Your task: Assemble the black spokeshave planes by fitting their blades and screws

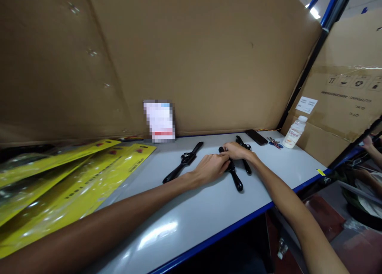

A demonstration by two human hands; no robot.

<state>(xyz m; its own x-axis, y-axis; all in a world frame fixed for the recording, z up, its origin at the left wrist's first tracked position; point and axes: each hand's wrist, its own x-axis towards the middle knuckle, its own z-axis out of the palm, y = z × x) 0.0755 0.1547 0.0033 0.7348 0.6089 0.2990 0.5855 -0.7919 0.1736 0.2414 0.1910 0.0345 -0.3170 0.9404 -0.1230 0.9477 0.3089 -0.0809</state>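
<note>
Blue near edge [221, 234] of the surface [203, 210] comes first; bare room lies between it and the middle tool [235, 176], whose long axis runs near-right to far-left under your hands; your left hand [211, 166] lies curled over its middle, your right hand [235, 150] curls at its far end, touching the left; fingertips hidden, cannot tell if either grips; right tool [247, 165] just beside; left tool [187, 158] apart; cardboard [209, 67] bounds the far side.

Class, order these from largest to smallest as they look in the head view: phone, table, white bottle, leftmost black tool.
1. Table
2. Leftmost black tool and white bottle: too alike to rank
3. Phone
</note>
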